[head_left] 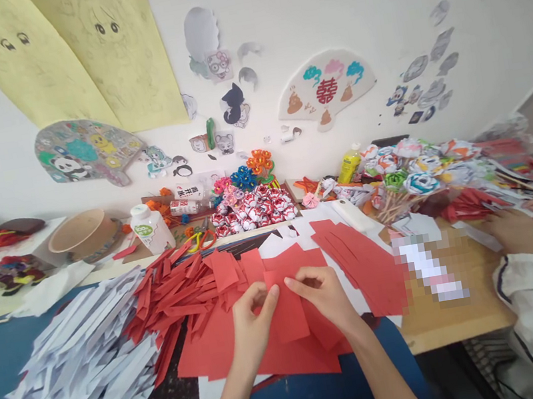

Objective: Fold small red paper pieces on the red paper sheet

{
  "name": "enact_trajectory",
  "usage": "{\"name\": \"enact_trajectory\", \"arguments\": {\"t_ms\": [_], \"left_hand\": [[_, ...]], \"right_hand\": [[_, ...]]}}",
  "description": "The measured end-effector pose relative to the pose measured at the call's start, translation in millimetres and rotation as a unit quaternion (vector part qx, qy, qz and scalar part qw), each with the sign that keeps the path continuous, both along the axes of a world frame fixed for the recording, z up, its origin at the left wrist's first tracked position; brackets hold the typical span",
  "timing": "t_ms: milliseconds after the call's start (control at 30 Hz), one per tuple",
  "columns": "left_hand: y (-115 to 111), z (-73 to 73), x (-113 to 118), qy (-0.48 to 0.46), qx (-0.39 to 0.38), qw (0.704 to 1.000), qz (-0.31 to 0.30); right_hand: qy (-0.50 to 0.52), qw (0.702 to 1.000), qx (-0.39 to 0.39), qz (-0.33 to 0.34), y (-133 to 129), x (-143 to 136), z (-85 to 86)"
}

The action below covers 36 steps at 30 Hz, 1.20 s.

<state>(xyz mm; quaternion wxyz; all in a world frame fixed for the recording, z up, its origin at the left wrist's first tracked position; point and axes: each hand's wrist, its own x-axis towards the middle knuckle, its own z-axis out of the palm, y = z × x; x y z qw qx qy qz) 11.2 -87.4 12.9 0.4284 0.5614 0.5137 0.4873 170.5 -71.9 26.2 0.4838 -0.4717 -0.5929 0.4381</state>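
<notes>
Between my two hands is a strip of red paper (287,314), held upright by its top edge over a spread of larger red paper sheets (251,357). My left hand (254,316) pinches its upper left side between thumb and fingers. On the upper right side, my right hand (324,291) pinches it the same way. Just left of my left hand lies a heap of folded red paper strips (175,295). Beyond that heap is a large pile of folded white paper strips (85,363). More cut red strips (358,266) lie to the right of my right hand.
A white bottle (151,230), scissors (201,239) and a pile of red-and-white paper flowers (255,209) stand along the back. Farther right are bundled paper flowers (418,169). At the right, another person's hands (514,231) work over the wooden table (468,322).
</notes>
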Motion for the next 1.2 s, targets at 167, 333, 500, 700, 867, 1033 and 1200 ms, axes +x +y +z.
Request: {"name": "enact_trajectory", "arguments": {"t_ms": [167, 333, 500, 700, 867, 1033, 1200], "left_hand": [[-1.8, 2.0, 0.2, -0.001, 0.011, 1.000, 0.020], [-4.7, 2.3, 1.7, 0.033, 0.030, 0.998, 0.037], [-5.0, 1.3, -0.3, 0.042, 0.020, 0.999, 0.020], [-4.6, 1.5, 1.1, 0.096, 0.037, 0.995, 0.009], [-5.4, 1.9, 1.5, 0.094, 0.040, 0.995, 0.008], [-5.9, 2.8, 0.6, 0.134, 0.047, 0.990, 0.004], [-2.8, 7.2, 5.2, 0.161, 0.054, 0.986, -0.003]], "right_hand": [[0.000, 1.000, -0.004, 0.018, 0.3, -0.3, 1.6], [-0.001, 1.000, 0.010, -0.004, 1.4, -1.8, 0.7], [0.011, 1.000, 0.003, 0.006, 1.5, 0.6, -0.3], [0.022, 0.999, -0.021, 0.029, 9.9, -2.3, -1.2], [0.069, 0.997, -0.005, -0.034, 15.3, -10.1, -6.3], [0.081, 0.997, -0.019, -0.009, 18.2, -11.0, -9.5], [0.071, 0.997, -0.015, 0.007, 23.4, -13.5, -7.3]]}}
